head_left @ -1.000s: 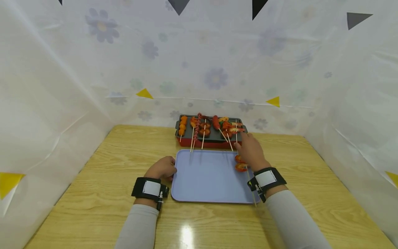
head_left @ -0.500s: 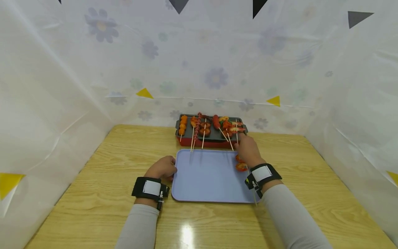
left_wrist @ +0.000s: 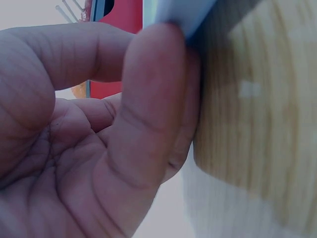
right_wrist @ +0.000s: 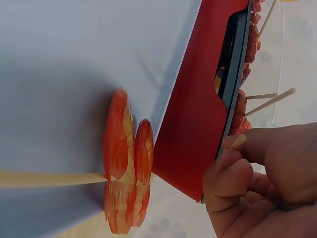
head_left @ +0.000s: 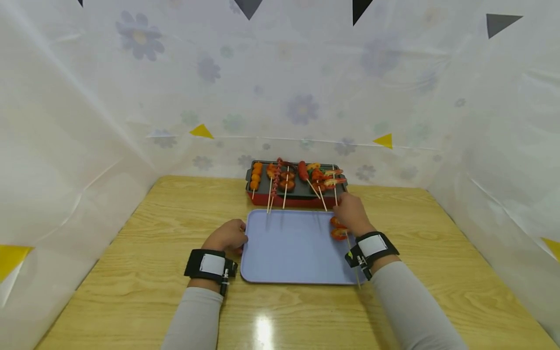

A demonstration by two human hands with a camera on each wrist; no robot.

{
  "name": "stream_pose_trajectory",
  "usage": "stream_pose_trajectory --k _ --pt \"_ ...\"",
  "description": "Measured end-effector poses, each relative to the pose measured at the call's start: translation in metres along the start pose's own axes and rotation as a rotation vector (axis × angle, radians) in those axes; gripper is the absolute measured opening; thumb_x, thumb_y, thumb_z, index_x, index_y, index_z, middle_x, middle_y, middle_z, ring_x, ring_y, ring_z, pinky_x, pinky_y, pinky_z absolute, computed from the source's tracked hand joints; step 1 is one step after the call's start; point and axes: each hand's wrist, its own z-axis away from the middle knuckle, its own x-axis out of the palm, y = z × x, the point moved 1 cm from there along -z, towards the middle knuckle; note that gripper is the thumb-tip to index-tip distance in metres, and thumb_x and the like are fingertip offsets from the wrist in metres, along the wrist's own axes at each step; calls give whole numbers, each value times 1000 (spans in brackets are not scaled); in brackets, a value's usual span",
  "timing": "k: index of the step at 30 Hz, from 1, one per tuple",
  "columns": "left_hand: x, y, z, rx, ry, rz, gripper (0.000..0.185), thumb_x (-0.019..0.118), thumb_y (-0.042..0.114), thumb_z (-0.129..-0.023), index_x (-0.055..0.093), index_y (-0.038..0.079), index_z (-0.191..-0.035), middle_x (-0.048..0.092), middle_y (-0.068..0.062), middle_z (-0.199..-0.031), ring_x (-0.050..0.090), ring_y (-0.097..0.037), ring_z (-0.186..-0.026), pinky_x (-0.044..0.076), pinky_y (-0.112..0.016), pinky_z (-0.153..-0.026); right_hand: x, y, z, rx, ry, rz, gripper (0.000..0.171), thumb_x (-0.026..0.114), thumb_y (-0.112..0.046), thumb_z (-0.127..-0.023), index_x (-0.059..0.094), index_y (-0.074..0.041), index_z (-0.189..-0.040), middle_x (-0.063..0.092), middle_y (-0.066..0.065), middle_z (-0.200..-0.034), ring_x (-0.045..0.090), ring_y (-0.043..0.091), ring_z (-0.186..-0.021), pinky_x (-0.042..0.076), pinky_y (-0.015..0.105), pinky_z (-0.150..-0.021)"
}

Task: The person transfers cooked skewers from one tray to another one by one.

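A lavender tray (head_left: 288,253) lies on the wooden table in front of a red grill (head_left: 280,199) with a dark plate carrying several food skewers. My left hand (head_left: 239,239) holds the tray's left rim (left_wrist: 173,12), thumb against the edge and fingers curled. At the grill's right end my right hand (head_left: 339,201) pinches the wooden stick of a shrimp skewer (head_left: 333,183); in the right wrist view the stick's tip (right_wrist: 239,141) shows between my fingertips (right_wrist: 225,157). One shrimp skewer (head_left: 339,229) lies on the tray's right side (right_wrist: 124,168), close under my right wrist.
Flowered plastic sheeting (head_left: 306,97) walls the table on three sides, close behind the grill. Skewer sticks (head_left: 285,197) stick out over the grill's front edge toward the tray. Bare table (head_left: 437,253) lies to either side.
My right hand has crept a little further toward the grill's right end and closed its fingers on a skewer stick. The left hand and the tray have stayed put.
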Motion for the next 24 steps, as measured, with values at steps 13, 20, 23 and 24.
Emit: stream_pose_trajectory --k 13,20,23,24 --pt "-1 0 -2 -9 -7 -10 44 58 5 -89 52 -7 -131 62 -13 -91 64 -21 -66 49 -31 -63 -2 5 4 36 -60 -45 20 55 0 -85 55 9 -102 57 16 -81 52 26 -65 41 34 -55" --pt "0 -1 -2 -15 -10 -4 43 58 4 -90 52 -6 -131 62 -12 -91 64 -21 -67 50 -31 -63 -1 8 3 70 -100 -61 22 54 -4 -89 53 7 -107 56 14 -80 53 22 -62 42 32 -53" --pt "0 0 -1 -18 -11 -3 43 57 4 -90 52 -6 -131 62 -13 -90 64 -21 -66 49 -31 -62 1 10 3 88 -107 -77 23 54 -6 -91 52 7 -109 58 15 -83 54 22 -61 43 31 -52" --pt "0 0 -1 -18 -10 -4 43 57 4 -89 52 -6 -131 62 -12 -90 64 -21 -66 49 -31 -62 2 11 3 88 -105 -77 23 54 -6 -92 52 7 -109 59 16 -84 55 22 -61 43 31 -52"
